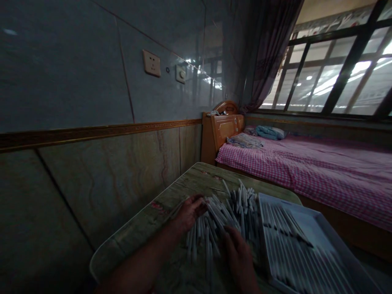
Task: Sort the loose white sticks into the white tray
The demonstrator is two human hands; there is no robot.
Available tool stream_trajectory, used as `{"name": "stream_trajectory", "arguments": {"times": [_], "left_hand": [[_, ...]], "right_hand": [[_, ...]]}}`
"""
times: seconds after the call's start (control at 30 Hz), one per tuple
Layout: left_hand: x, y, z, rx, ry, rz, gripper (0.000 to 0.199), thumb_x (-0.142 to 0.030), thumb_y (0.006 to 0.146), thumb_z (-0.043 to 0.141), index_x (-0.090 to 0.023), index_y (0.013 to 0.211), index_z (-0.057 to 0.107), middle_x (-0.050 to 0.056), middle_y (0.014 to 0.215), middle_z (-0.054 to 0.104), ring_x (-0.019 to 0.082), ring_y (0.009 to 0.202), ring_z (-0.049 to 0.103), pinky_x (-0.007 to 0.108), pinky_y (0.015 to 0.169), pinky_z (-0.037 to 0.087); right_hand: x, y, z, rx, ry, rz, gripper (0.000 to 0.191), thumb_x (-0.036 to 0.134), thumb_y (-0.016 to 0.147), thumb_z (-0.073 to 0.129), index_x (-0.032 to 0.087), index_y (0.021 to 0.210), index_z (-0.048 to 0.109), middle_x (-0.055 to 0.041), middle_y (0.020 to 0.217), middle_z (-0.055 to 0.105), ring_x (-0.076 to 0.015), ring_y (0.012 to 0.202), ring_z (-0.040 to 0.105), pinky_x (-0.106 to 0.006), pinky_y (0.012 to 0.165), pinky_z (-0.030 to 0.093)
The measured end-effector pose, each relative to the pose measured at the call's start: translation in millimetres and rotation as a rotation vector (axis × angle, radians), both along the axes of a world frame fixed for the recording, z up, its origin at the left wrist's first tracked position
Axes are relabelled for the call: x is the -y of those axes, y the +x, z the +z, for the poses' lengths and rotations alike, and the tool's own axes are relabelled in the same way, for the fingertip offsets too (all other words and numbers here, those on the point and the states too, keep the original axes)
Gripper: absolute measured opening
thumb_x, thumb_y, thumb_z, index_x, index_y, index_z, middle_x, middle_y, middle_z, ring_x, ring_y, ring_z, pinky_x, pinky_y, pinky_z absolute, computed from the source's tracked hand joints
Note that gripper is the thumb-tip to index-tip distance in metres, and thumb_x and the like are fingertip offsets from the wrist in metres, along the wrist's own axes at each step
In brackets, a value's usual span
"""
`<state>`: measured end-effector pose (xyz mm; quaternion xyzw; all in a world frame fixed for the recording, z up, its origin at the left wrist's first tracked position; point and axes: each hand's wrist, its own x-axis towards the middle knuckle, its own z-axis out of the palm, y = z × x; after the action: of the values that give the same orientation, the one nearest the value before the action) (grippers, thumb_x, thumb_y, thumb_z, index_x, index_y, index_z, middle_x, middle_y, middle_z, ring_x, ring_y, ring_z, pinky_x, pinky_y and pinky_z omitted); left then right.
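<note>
A tiled wall (76, 73), grey-blue above and marbled below a brown border, fills the left of the frame. A bed (321, 167) with a pink checked cover spans the right, its wooden headboard (225, 130) against the wall. Above it, in the upper right, is a barred window (324, 69), with a dark curtain (269, 53) hanging on its left side.

At the lower centre stands a green marbled table (137, 237) with rounded corners and a pale edge. A shallow pale tray (309, 220) lies at its right side, in the lower right of the frame; slim white sticks (294, 245) are laid in it side by side, some with dark parts.

Left of the tray, a loose heap of pen-like sticks (220, 216) spreads over the table, pointing in several directions. The person's 2 hands are at this heap. The left hand (191, 210) is at its upper left edge, fingers bent. The right hand (240, 255) is at its lower edge, fingers curled and blurred — whether either hand grips a stick cannot be told.

Smallest are 2 wall fittings, upper centre-left: a socket (151, 64) and a dial (180, 74).
</note>
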<state>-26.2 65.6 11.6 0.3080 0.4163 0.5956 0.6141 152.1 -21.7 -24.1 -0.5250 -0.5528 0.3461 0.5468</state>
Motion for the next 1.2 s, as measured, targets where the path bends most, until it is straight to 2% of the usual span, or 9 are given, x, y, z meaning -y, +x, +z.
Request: {"name": "stream_trajectory", "arguments": {"times": [0.1, 0.17, 0.23, 0.3, 0.43, 0.6, 0.9, 1.03, 1.2], "left_hand": [[20.2, -2.4, -10.1, 0.297, -0.061, 0.132, 0.012, -0.004, 0.075, 0.07, -0.014, 0.08, 0.064, 0.001, 0.07, 0.071, 0.013, 0.063, 0.07, 0.024, 0.067, 0.059], [24.3, -2.9, -11.2, 0.356, -0.076, 0.193, 0.013, -0.002, 0.075, 0.068, -0.013, 0.078, 0.065, 0.002, 0.07, 0.071, 0.013, 0.063, 0.07, 0.023, 0.065, 0.059], [24.5, -2.7, -9.8, 0.372, -0.071, 0.2, 0.012, -0.001, 0.076, 0.067, -0.013, 0.077, 0.065, 0.002, 0.071, 0.072, 0.014, 0.064, 0.071, 0.023, 0.064, 0.06], [23.7, -2.0, -9.0, 0.375, -0.058, 0.19, 0.012, -0.002, 0.076, 0.068, -0.013, 0.076, 0.065, 0.002, 0.07, 0.072, 0.014, 0.065, 0.071, 0.024, 0.064, 0.06], [22.8, -0.8, -13.8, 0.373, -0.049, 0.174, 0.012, -0.005, 0.073, 0.072, -0.014, 0.075, 0.065, 0.001, 0.07, 0.072, 0.015, 0.068, 0.071, 0.025, 0.068, 0.06], [21.9, -1.1, -19.5, 0.287, -0.027, 0.164, 0.02, -0.016, 0.066, 0.081, -0.016, 0.079, 0.065, 0.0, 0.073, 0.071, 0.014, 0.068, 0.07, 0.025, 0.068, 0.059], [30.8, 3.9, -10.0, 0.208, 0.038, 0.136, 0.04, -0.027, 0.048, 0.091, -0.015, 0.076, 0.065, 0.0, 0.073, 0.07, 0.015, 0.067, 0.068, 0.028, 0.065, 0.058], [34.2, 2.8, -8.1, 0.185, 0.037, 0.12, 0.043, -0.03, 0.045, 0.091, -0.014, 0.076, 0.066, 0.0, 0.072, 0.069, 0.015, 0.067, 0.067, 0.028, 0.064, 0.058], [37.2, 1.2, -5.9, 0.132, 0.054, 0.097, 0.043, -0.033, 0.047, 0.091, -0.014, 0.076, 0.065, 0.001, 0.073, 0.068, 0.014, 0.067, 0.066, 0.029, 0.066, 0.058]], "right_hand": [[1.8, 1.5, -3.4, 0.089, -0.024, 0.07, 0.043, 0.052, 0.083, 0.052, 0.018, 0.101, 0.07, -0.0092, 0.093, 0.073, -0.0218, 0.078, 0.068, -0.027, 0.067, 0.054], [2.9, 2.5, -5.2, 0.133, -0.02, 0.077, 0.044, 0.051, 0.083, 0.051, 0.018, 0.103, 0.07, -0.0094, 0.094, 0.074, -0.0219, 0.078, 0.068, -0.028, 0.068, 0.054], [3.6, 3.1, -6.5, 0.155, -0.026, 0.075, 0.044, 0.051, 0.083, 0.051, 0.017, 0.104, 0.07, -0.0087, 0.092, 0.074, -0.0214, 0.076, 0.068, -0.028, 0.067, 0.054], [3.9, 3.5, -6.5, 0.164, -0.039, 0.073, 0.043, 0.051, 0.083, 0.051, 0.018, 0.103, 0.07, -0.0079, 0.091, 0.074, -0.0212, 0.076, 0.069, -0.029, 0.068, 0.055], [4.6, 3.2, -3.9, 0.177, -0.037, 0.046, 0.039, 0.048, 0.082, 0.055, 0.019, 0.102, 0.071, -0.0081, 0.099, 0.074, -0.0238, 0.09, 0.069, -0.031, 0.078, 0.054], [6.7, 3.1, -2.1, 0.189, -0.016, 0.045, 0.039, 0.047, 0.082, 0.055, 0.019, 0.103, 0.071, -0.009, 0.103, 0.074, -0.026, 0.094, 0.068, -0.034, 0.083, 0.053], [8.7, 2.6, 1.8, 0.255, -0.025, 0.051, 0.036, 0.046, 0.083, 0.053, 0.022, 0.103, 0.071, -0.007, 0.102, 0.074, -0.0258, 0.092, 0.07, -0.035, 0.081, 0.055], [10.2, 2.0, -1.4, 0.314, 0.035, 0.027, 0.035, 0.045, 0.082, 0.053, 0.024, 0.104, 0.071, -0.0067, 0.106, 0.073, -0.0275, 0.098, 0.068, -0.04, 0.086, 0.053], [11.9, 2.0, -6.3, 0.375, 0.05, 0.01, 0.039, 0.049, 0.08, 0.052, 0.024, 0.102, 0.072, -0.0092, 0.1, 0.074, -0.0295, 0.089, 0.07, -0.042, 0.082, 0.054]]}}
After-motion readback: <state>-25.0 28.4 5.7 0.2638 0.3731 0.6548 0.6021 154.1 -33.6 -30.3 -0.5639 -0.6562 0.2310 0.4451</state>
